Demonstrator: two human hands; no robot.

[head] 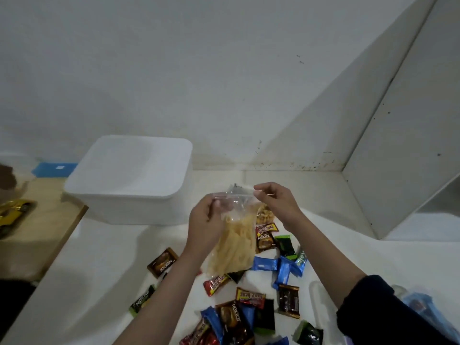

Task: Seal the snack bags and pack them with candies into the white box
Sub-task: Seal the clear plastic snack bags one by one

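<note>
A clear zip bag (232,242) of pale yellow snack sticks hangs upright above the white table. My left hand (205,226) grips its upper left side near the red zip strip. The right end of that strip is pinched by my right hand (276,204). Behind my right hand lies a second bag of brownish snacks (265,214), mostly hidden. The white box (129,180) stands at the back left with its lid on. Several wrapped candies (249,297) in brown, red, blue and green-black wrappers are scattered on the table below the bag.
A wooden surface (37,235) with a yellow toy car (12,212) borders the table on the left. A blue object (54,169) sits behind the box. A white shelf panel (398,145) rises at the right. A blue plastic bag (420,310) lies by my right sleeve.
</note>
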